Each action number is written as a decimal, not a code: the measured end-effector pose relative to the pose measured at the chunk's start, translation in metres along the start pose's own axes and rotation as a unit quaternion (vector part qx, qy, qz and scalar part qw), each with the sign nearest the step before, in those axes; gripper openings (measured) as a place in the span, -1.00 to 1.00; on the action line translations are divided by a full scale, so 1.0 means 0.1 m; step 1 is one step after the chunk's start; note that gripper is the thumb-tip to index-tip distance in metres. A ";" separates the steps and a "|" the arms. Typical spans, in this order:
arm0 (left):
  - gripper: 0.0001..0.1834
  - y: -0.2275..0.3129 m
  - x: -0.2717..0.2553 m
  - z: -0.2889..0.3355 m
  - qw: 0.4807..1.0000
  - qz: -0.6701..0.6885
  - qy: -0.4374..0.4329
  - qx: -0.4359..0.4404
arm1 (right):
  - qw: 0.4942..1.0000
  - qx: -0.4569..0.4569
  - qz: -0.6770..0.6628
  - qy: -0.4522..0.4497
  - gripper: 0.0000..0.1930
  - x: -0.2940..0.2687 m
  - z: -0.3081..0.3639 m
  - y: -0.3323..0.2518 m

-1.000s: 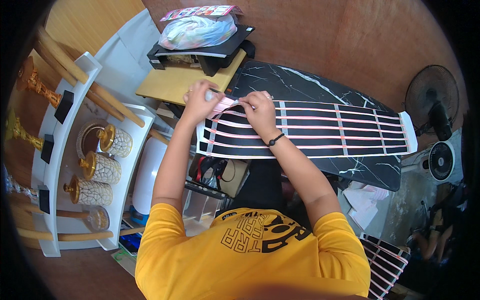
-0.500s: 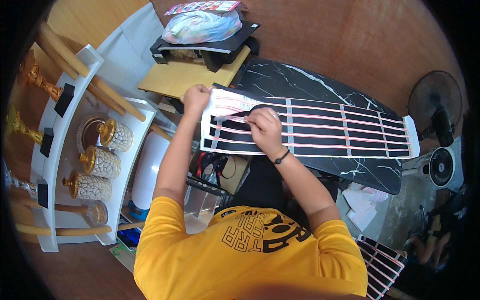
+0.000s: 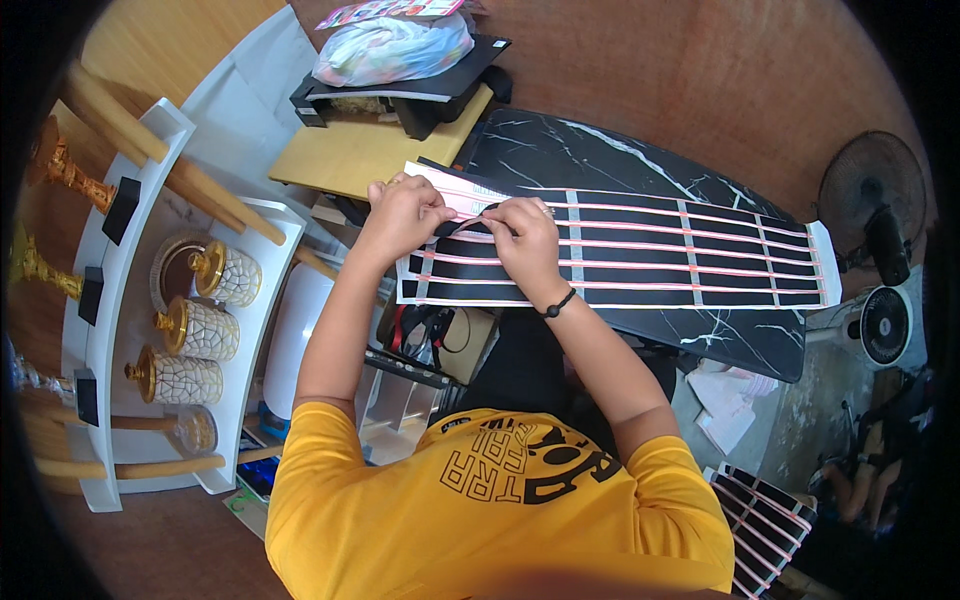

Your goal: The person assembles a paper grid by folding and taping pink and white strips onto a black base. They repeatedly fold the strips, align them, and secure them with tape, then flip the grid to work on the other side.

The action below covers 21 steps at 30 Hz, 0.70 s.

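Panel (image 3: 640,256), black with pink-and-white strips, lay on the black table (image 3: 575,150), its long axis running left to right, the right end slightly nearer the person. Its white right end overhung the table edge. At the upper left, a pale flap (image 3: 440,184) carried faint print too small to read. The left hand (image 3: 408,213) pinched the flap's edge between thumb and finger; the right hand (image 3: 526,243), thumb and fingertips pressed together, pinched the panel just beside it. Black lettering crossed the yellow shirt (image 3: 400,510). White veins marked the tabletop. Beyond stood a brown wall (image 3: 700,90); a printed leaflet (image 3: 385,13) topped a bag (image 3: 390,52) at upper left. Gold-lidded jars (image 3: 212,333) stood left, a white fan (image 3: 884,328) right, and a second striped panel (image 3: 765,525) lower right.
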State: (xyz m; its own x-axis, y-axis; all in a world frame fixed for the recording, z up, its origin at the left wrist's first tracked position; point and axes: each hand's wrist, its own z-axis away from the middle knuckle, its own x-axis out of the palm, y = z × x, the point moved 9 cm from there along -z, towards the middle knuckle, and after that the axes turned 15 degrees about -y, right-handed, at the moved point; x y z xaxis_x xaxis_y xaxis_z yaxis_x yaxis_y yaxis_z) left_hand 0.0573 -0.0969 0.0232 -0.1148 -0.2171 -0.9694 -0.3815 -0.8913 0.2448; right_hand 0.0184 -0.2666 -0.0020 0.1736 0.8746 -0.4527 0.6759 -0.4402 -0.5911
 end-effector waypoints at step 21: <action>-0.63 -0.70 0.02 -0.18 0.977 0.084 0.181 -0.071 | 0.998 0.034 -0.020 -0.041 -0.98 -0.04 0.36 -0.04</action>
State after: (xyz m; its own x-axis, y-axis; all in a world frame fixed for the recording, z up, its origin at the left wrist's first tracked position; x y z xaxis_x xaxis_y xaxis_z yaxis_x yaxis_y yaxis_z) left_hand 0.1004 -0.0417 0.0037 0.1764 -0.4694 -0.8652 -0.2504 -0.8715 0.4217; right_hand -0.0109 -0.2758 -0.0220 0.0877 0.8733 -0.4793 0.6301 -0.4213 -0.6522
